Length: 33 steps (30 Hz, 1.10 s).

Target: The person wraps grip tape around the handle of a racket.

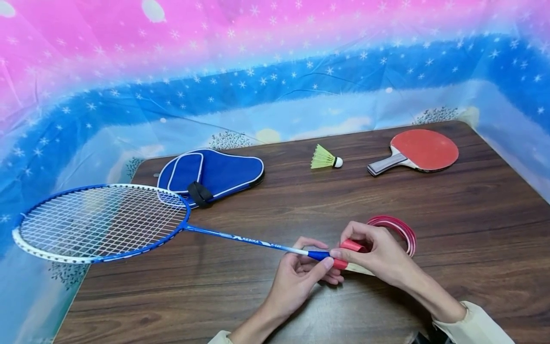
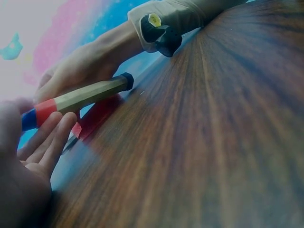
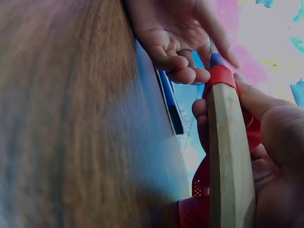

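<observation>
A blue and white badminton racket (image 1: 253,241) is held above the table, its strung head to the left. My left hand (image 1: 296,279) pinches it near the blue cone (image 1: 318,255) with thumb and fingers. At the top of the bare wooden handle (image 3: 228,152), red grip tape (image 1: 341,263) is wrapped around the wood beside the cone. My right hand (image 1: 382,253) pinches the tape by this wrap. Behind that hand, the tape's loose length (image 1: 401,228) curves in a loop over the table. In the left wrist view, the handle ends in a dark butt cap (image 2: 127,81).
Beyond the hands on the brown wooden table (image 1: 472,248) lie a blue paddle case (image 1: 232,169) with a black strap, a yellow shuttlecock (image 1: 324,157) and a red table tennis paddle (image 1: 423,149). A pink and blue snowflake cloth (image 1: 275,71) hangs behind the table.
</observation>
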Each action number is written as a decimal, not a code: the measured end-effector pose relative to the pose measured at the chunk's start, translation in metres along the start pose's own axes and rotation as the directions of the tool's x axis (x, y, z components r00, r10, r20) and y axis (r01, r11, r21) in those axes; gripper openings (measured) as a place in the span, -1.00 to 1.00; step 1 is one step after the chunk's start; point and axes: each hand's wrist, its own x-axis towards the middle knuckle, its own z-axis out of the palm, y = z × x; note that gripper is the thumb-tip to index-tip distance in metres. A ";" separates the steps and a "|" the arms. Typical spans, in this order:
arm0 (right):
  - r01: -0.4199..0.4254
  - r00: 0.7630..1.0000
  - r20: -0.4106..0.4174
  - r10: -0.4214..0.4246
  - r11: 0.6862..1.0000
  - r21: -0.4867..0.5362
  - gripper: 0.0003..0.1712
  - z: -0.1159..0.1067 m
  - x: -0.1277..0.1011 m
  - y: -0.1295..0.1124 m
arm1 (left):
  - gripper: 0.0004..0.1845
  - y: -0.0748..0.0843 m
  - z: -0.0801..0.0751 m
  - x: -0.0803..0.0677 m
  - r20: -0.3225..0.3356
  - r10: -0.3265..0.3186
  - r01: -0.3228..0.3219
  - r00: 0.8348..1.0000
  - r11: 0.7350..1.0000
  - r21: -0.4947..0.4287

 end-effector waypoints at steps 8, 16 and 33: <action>0.004 1.000 0.000 -0.004 1.000 -0.006 -0.80 0.002 -0.001 -0.001 | -0.75 -0.002 -0.002 -0.001 -0.023 -0.009 0.009 1.000 1.000 0.000; -0.038 0.999 -0.009 0.037 0.999 -0.017 -0.69 -0.002 0.000 -0.004 | -0.73 -0.002 0.000 -0.002 -0.030 -0.014 0.014 0.999 1.000 0.004; -0.023 0.997 0.068 0.025 0.999 -0.041 -0.81 -0.008 0.006 0.001 | -0.74 0.005 0.005 -0.004 -0.047 -0.024 0.023 0.999 1.000 -0.011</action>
